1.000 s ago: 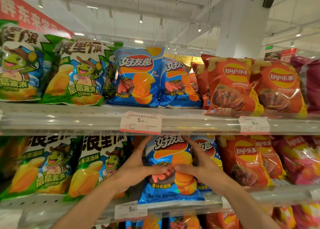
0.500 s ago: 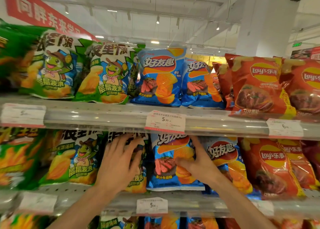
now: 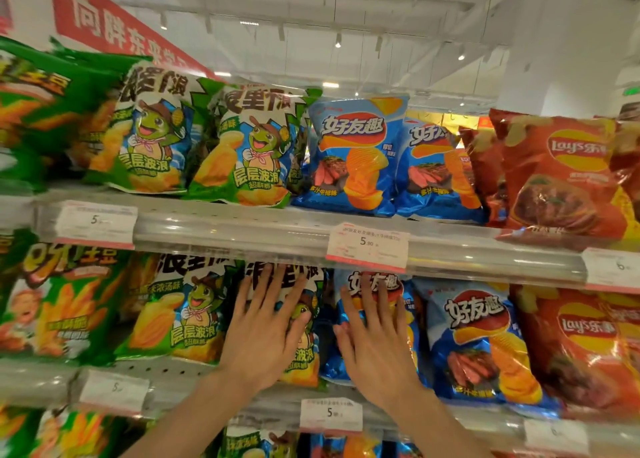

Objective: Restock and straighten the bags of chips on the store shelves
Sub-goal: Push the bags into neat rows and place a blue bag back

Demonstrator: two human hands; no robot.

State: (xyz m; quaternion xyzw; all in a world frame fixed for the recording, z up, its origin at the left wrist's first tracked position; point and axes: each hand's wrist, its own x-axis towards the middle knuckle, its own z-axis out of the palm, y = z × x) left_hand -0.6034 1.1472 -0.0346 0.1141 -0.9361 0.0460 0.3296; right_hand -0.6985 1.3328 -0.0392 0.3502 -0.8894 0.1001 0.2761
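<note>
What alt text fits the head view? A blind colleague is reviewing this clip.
Two open hands press flat on bags on the middle shelf: the left hand on a green turtle-mascot chip bag, the right hand on a blue steak-flavour chip bag. Red Lay's bags sit at right.

Green-and-white turtle-print chip bags (image 3: 252, 146), blue steak-picture chip bags (image 3: 353, 156), orange-red chip bags (image 3: 557, 177), white red-edged price tags (image 3: 367, 246)

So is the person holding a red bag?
No, the left hand presses flat on a green bag and the right hand on a blue bag.
</note>
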